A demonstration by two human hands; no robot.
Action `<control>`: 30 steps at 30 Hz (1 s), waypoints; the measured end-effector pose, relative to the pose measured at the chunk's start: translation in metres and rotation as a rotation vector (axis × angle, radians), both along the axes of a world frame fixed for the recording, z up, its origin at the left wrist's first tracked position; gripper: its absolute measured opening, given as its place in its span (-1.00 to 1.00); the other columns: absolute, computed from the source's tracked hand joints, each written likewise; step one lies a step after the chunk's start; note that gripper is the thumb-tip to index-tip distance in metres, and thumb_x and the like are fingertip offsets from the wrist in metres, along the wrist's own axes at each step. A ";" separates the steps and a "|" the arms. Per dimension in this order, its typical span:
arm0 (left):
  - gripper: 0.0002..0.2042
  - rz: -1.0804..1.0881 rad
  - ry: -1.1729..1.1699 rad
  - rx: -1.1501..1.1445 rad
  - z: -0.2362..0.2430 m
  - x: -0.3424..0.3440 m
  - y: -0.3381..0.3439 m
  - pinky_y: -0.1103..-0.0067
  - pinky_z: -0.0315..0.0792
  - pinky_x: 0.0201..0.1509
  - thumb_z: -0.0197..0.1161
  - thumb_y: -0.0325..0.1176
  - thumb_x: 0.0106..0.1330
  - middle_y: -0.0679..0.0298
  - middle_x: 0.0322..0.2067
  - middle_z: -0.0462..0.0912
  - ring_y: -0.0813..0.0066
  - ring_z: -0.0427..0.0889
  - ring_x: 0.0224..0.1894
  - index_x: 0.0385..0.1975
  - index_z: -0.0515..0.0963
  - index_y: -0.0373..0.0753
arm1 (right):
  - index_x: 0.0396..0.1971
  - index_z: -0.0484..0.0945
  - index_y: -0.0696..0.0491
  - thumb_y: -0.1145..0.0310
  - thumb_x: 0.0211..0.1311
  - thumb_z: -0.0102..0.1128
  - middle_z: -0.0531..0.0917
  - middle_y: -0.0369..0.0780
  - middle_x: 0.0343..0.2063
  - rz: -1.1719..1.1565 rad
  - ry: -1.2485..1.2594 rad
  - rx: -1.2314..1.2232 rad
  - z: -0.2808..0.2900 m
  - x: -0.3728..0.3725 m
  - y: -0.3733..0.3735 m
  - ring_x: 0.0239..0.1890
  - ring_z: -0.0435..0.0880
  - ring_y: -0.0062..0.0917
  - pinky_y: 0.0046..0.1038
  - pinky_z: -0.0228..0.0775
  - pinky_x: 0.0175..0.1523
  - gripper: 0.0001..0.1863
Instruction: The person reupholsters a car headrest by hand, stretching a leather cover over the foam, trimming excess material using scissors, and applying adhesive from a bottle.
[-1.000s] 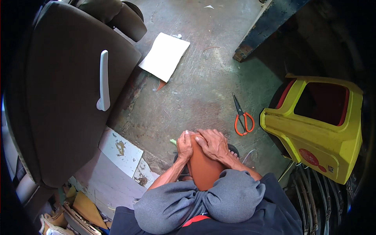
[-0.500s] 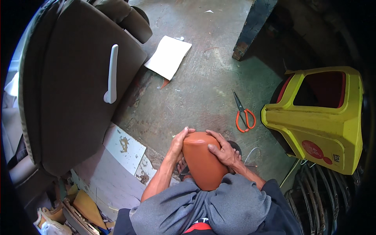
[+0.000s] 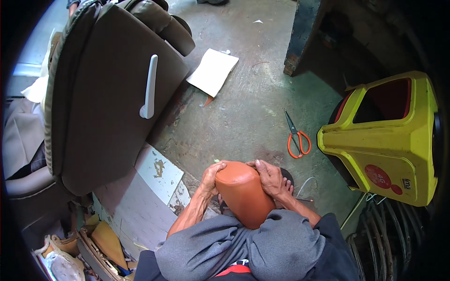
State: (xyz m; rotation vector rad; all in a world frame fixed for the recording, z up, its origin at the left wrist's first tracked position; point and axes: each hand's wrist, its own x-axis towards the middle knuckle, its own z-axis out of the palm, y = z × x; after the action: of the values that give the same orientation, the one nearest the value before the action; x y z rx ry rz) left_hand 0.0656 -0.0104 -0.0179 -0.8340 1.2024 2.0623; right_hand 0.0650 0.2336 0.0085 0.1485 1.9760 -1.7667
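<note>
— Now the orange-brown cushion point(image 3: 241, 196) is up between the knees; before, both hands lay on top of it.

— Any stickers or signs?

— Yes. A round red sticker point(image 3: 378, 175) and a small white label point(image 3: 406, 184) sit low on the yellow toy car body point(image 3: 384, 140). A white sheet of paper point(image 3: 213, 71) lies flat on the floor, far up.

— And the hands?

— Left hand point(image 3: 211, 177) cups the cushion's left side, fingers curled on it. Right hand point(image 3: 269, 178) presses its right side, fingers spread flat. Orange scissors point(image 3: 296, 137) lie between the hands and the car.
</note>
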 end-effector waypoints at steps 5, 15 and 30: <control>-0.58 0.006 0.098 0.054 0.013 0.005 -0.002 0.39 0.56 0.22 0.08 -0.28 0.42 0.04 0.00 0.68 0.26 0.68 0.05 0.14 0.52 -0.45 | 0.40 0.37 0.21 -0.02 0.64 -0.07 0.53 -0.02 0.34 0.080 -0.025 -0.297 0.003 0.010 0.010 0.32 0.56 -0.24 -0.32 0.35 0.41 -0.36; -0.52 -0.035 0.083 0.135 0.021 0.002 -0.005 0.37 0.54 0.26 0.06 -0.24 0.42 0.03 0.09 0.64 0.23 0.65 0.13 0.26 0.45 -0.38 | 0.49 0.27 0.15 -0.13 0.59 -0.09 0.33 0.04 0.47 0.254 0.157 -0.280 0.010 0.002 0.009 0.54 0.25 -0.11 -0.25 0.04 0.59 -0.25; -0.61 -0.014 0.048 0.308 0.008 0.002 -0.010 0.34 0.64 0.21 0.07 -0.29 0.50 0.01 0.08 0.65 0.20 0.69 0.10 0.21 0.48 -0.37 | 0.06 0.74 0.10 0.33 0.19 0.52 0.75 -0.20 0.11 0.471 0.670 -0.181 0.022 -0.013 -0.015 0.36 0.52 -0.24 -0.15 0.31 0.46 -0.58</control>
State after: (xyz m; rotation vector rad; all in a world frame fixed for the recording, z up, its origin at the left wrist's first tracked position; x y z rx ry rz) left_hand 0.0680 -0.0205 -0.0101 -0.6318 0.8795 2.1936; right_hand 0.0521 0.2189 0.0309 -1.0039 2.0079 -1.7814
